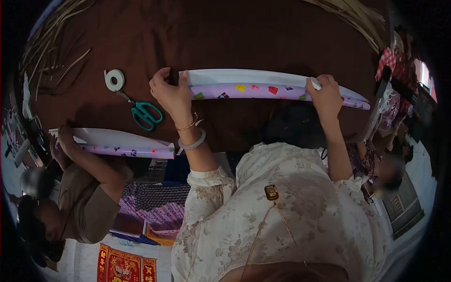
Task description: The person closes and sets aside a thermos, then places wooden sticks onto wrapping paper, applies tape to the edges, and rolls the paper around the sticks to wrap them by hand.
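Observation:
A long strip of purple gift-patterned wrapping paper (249, 91) stretches across the brown cloth before me, its white underside showing along the far edge. At its left end is my left hand (171, 94); the thumb rests on the paper, while the other fingers are curved and apart over the cloth, beyond the paper's end. My right hand (326, 96) is closed on the paper towards its right end, with a small white bit showing at the fingertips. To the left lie teal-handled scissors (146, 115) and, touching or very near their blades, a roll of white tape (114, 80).
Left of me a co-worker's hands (63, 141) hold a similar purple paper piece (127, 151). Dry leaf strips (51, 42) lie at the far left, and more strips (357, 19) at the far right. Purple folded items (162, 216) are stacked below the table edge. Another person sits at right.

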Demonstrator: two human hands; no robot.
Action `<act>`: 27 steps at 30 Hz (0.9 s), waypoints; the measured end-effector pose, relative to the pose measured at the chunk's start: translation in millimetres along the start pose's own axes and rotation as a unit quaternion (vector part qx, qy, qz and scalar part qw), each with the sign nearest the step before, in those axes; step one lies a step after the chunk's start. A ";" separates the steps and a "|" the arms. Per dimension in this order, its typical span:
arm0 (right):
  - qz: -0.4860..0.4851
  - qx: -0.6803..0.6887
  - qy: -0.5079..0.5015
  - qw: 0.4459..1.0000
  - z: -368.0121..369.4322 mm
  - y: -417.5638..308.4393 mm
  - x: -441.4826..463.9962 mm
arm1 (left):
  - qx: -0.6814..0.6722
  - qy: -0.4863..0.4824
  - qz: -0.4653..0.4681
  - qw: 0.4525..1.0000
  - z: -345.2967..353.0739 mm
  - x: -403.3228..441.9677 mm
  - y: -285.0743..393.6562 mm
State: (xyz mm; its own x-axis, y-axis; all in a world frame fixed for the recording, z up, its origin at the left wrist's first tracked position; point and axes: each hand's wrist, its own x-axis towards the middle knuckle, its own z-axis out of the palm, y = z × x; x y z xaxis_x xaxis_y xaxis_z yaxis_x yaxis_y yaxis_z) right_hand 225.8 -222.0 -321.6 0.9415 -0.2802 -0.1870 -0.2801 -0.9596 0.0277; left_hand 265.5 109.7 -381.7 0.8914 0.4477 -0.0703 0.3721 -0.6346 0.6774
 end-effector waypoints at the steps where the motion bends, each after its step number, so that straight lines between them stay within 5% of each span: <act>1: 0.001 0.000 0.003 1.000 -0.4 -0.2 0.8 | 0.000 0.003 0.005 1.000 0.2 -0.2 1.6; 27: -0.040 -0.084 -0.008 0.996 0.0 -9.9 10.8 | 0.017 0.014 0.060 0.998 2.4 -6.3 12.6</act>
State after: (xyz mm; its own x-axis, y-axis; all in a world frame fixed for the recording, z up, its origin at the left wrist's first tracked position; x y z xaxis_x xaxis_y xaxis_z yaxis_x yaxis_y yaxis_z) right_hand 238.8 -215.6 -323.9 0.9562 -0.2028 -0.2113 -0.1669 -0.9702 0.1757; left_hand 265.2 97.3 -374.5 0.9226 0.3844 0.0318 0.2713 -0.7053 0.6549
